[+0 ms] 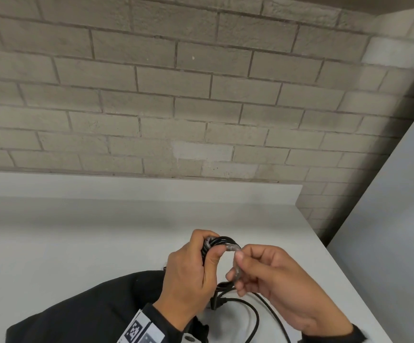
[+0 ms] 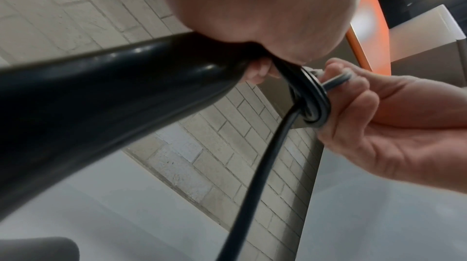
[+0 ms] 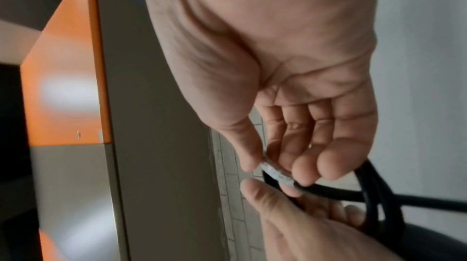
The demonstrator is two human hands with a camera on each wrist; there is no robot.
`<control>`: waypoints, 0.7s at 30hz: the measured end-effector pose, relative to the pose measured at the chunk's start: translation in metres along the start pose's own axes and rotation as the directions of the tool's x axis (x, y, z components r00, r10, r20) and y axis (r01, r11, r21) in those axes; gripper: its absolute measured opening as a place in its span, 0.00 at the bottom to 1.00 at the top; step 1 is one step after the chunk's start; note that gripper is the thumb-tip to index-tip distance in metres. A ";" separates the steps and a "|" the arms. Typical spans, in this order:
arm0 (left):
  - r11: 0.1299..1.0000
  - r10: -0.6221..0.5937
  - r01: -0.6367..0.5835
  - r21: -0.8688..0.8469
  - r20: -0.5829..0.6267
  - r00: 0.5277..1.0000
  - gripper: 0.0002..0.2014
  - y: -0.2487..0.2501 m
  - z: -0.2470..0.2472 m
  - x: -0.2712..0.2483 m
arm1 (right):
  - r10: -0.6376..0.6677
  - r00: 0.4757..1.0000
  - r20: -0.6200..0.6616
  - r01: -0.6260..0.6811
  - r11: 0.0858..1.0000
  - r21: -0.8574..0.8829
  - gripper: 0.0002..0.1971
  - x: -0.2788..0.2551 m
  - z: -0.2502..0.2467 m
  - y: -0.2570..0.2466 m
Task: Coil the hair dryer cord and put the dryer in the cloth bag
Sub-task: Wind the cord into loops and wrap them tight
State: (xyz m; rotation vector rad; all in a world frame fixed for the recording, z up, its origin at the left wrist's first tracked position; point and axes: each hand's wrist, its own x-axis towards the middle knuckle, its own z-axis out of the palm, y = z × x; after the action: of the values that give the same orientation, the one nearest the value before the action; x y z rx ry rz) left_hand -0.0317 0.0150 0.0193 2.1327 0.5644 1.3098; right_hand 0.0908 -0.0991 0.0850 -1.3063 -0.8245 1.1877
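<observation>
My left hand (image 1: pixel 208 248) grips a small coil of the black cord (image 1: pixel 225 240) above the table. My right hand (image 1: pixel 237 264) pinches a translucent grey strap (image 1: pixel 234 248) that wraps over the coil. In the right wrist view, thumb and fingers of my right hand (image 3: pixel 272 171) hold the strap (image 3: pixel 281 178) by the cord (image 3: pixel 374 195). In the left wrist view, the dryer's glossy black body (image 2: pixel 101 105) fills the left side, and the coil (image 2: pixel 313 101) sits beside it. The black cloth bag (image 1: pixel 89 308) lies flat under my left forearm. Loose cord (image 1: pixel 256 315) trails below my hands.
The white table (image 1: pixel 102 231) runs back to a grey brick wall (image 1: pixel 176 95). Its right edge (image 1: pixel 344 268) drops off beside my right hand. An orange and grey cabinet (image 3: pixel 63 85) shows in the right wrist view.
</observation>
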 end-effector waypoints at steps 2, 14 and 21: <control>0.999 0.021 -0.021 0.024 -0.001 1.000 0.17 0.001 -0.001 0.001 | 0.041 0.999 0.019 -0.043 0.990 0.138 0.12 -0.001 0.000 -0.003; 1.000 -0.025 0.025 -0.005 -0.086 0.996 0.18 -0.003 -0.006 0.005 | -0.343 0.938 -0.052 0.327 0.924 -0.197 0.20 0.000 0.011 0.053; 1.000 -0.024 0.023 -0.008 -0.087 0.996 0.18 -0.001 -0.004 0.005 | -0.482 0.867 -0.124 0.389 0.812 -0.436 0.06 -0.010 0.020 0.064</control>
State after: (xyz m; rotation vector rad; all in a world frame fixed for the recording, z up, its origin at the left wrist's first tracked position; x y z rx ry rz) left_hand -0.0334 0.0197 0.0230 2.0649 0.6173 1.3951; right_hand 0.0578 -0.1115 0.0274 -1.4412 -1.1622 0.4971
